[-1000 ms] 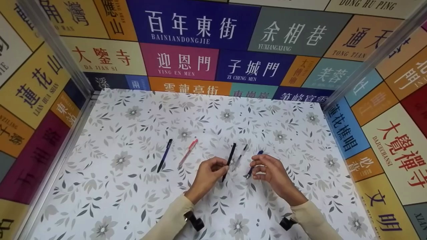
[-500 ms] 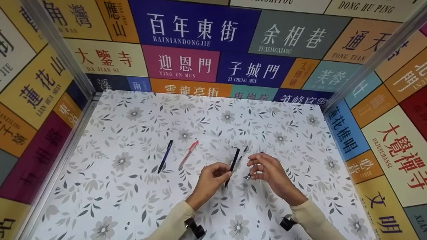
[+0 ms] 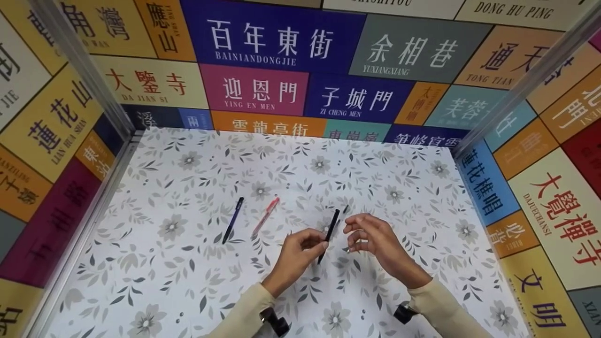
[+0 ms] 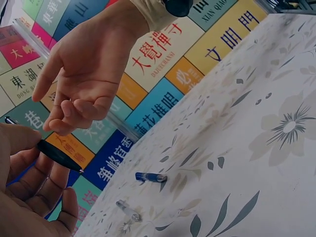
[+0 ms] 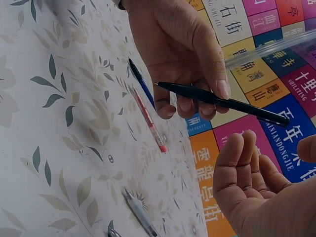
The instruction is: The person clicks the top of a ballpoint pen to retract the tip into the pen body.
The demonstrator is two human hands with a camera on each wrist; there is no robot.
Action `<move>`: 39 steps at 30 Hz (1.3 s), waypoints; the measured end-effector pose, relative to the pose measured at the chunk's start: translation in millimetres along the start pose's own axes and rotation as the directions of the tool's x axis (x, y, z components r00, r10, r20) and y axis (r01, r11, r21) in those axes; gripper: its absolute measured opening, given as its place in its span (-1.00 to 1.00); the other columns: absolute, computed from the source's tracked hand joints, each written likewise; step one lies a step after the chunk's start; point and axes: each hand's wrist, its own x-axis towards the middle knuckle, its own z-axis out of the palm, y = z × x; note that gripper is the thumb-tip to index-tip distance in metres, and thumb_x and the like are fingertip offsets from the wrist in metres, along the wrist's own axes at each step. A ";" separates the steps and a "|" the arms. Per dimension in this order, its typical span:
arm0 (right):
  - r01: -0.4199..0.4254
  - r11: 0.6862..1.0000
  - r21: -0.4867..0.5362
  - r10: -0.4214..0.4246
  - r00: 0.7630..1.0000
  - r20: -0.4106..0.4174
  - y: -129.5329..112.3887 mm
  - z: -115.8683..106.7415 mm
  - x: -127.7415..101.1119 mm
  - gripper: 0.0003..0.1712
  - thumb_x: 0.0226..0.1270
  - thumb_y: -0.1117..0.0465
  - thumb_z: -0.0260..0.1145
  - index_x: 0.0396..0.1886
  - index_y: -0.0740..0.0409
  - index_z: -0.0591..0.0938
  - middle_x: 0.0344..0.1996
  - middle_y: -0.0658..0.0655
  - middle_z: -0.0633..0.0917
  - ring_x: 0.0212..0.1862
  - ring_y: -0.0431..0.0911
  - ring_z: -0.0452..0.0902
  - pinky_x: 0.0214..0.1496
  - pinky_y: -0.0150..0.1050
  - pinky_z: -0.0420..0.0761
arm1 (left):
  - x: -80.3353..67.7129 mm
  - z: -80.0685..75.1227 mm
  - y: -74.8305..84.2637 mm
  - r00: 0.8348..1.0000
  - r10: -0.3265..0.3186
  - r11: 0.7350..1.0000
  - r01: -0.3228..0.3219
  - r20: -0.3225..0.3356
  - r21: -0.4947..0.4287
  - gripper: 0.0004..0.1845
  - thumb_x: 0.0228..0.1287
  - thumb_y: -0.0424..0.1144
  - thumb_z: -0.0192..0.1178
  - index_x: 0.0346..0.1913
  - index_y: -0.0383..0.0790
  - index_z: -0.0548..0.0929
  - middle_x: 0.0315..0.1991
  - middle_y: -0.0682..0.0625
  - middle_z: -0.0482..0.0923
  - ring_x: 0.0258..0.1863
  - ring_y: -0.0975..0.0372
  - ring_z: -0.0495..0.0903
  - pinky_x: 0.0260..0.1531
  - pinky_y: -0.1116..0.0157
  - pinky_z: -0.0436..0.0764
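Observation:
My left hand pinches a black pen between thumb and fingers. In the right wrist view that black pen is held off the table, its tip pointing left. My right hand hovers just right of it, fingers loosely bent and holding nothing. A clear pen lies on the table, partly behind the black one in the head view. Under my right hand lies a blue pen, mostly hidden in the head view; the left wrist view shows this blue pen.
Left of my hands, a dark blue pen and a clear pen with a red cap lie on the floral-patterned table. Panels printed with place names enclose the table's back and sides.
The black pen has shifted slightly right and nearer to me in my left hand. My right hand has drifted a little left towards it, covering more of the blue pen.

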 end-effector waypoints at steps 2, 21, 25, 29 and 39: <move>0.006 1.000 0.000 -0.006 1.000 0.012 -0.7 1.3 0.4 -0.63 0.84 0.05 0.10 0.15 0.24 0.68 -0.05 0.19 0.70 -0.26 -0.06 0.69 -0.13 -0.09 0.80 | -0.4 0.1 0.5 1.000 0.000 1.000 0.000 0.003 -0.002 -0.89 0.46 -0.37 0.44 -0.04 -0.32 0.82 -0.13 -0.09 0.81 -0.15 0.20 0.78 -0.01 0.27 0.72; 0.039 0.999 0.027 -0.041 0.996 0.079 -4.8 14.2 10.5 -0.65 0.85 0.07 0.06 0.09 0.21 0.67 -0.07 0.15 0.73 -0.29 -0.08 0.71 -0.25 -0.19 0.76 | -1.3 5.0 1.6 1.000 0.008 1.000 -0.008 0.018 -0.009 -0.90 0.48 -0.34 0.44 -0.05 -0.29 0.83 -0.16 -0.08 0.81 -0.14 0.17 0.77 0.01 0.26 0.70; 0.033 0.998 0.051 -0.037 0.997 0.072 -5.3 16.1 12.5 -0.69 0.84 0.09 0.07 0.02 0.14 0.68 -0.10 0.12 0.71 -0.29 -0.07 0.72 -0.25 -0.18 0.77 | -1.7 5.8 2.1 1.000 0.003 1.000 -0.003 0.020 -0.002 -0.89 0.49 -0.32 0.44 -0.05 -0.28 0.83 -0.17 -0.06 0.80 -0.15 0.19 0.75 0.01 0.26 0.69; 0.025 0.998 0.065 -0.030 0.996 0.079 -4.7 17.3 14.2 -0.66 0.85 0.08 0.06 0.03 0.12 0.72 -0.12 0.11 0.72 -0.30 -0.07 0.71 -0.25 -0.19 0.76 | -2.3 6.1 3.5 1.000 0.006 1.000 -0.006 0.021 -0.009 -0.89 0.49 -0.32 0.43 -0.04 -0.28 0.82 -0.17 -0.05 0.79 -0.15 0.20 0.74 0.00 0.26 0.68; 0.041 0.997 0.061 -0.047 0.993 0.110 -5.6 22.0 16.6 -0.52 0.87 0.02 0.01 0.17 0.33 0.67 -0.04 0.24 0.70 -0.27 -0.04 0.69 -0.21 -0.19 0.78 | -1.9 5.5 0.7 0.999 -0.007 1.000 0.007 0.039 -0.010 -0.88 0.50 -0.30 0.43 -0.02 -0.25 0.83 -0.12 -0.02 0.81 -0.10 0.18 0.78 0.02 0.26 0.71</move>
